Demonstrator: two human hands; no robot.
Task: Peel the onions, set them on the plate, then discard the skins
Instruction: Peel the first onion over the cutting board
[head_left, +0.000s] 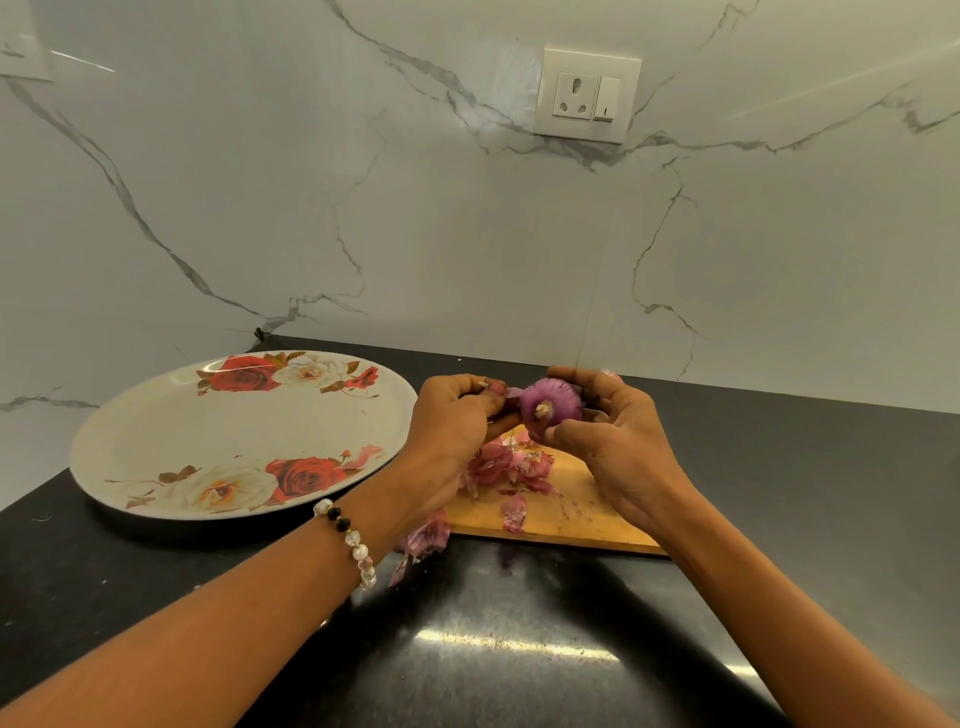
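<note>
Two hands meet over the far end of a board (571, 512), at about 12 o'clock from the centre of the counter (519, 649). The right hand (613, 441) curls round a purple onion (550, 402), fingers over its far side and thumb under its near side, the stub end turned toward the camera. The left hand (457, 421) sits just at the onion's 9 o'clock, fingertips bunched and pinching a strip of skin (511, 393) that runs to the bulb; whether the strip is torn free cannot be told, since the fingers cover most of it. A thin pale sliver pokes up between the left fingers, too small to identify.

Loose skins (511, 467) lie heaped on the board below the hands, at the onion's 6 o'clock, and more spill off the board's near left corner onto the counter, partly hidden by the left wrist. The left forearm wears a bead bracelet (350, 540). The left hand and wrist cover the board's left edge, and the right wrist covers part of its right side.

A flowered plate (156, 441) lies at 9 o'clock from the hands, near the board; it holds no onion, only one scrap of skin on its right rim. A pinkish round thing peeks out behind the right hand's knuckles, mostly hidden. A socket (587, 96) sits on the marble wall at 12 o'clock. Both forearms are cut off at the bottom of the view.
</note>
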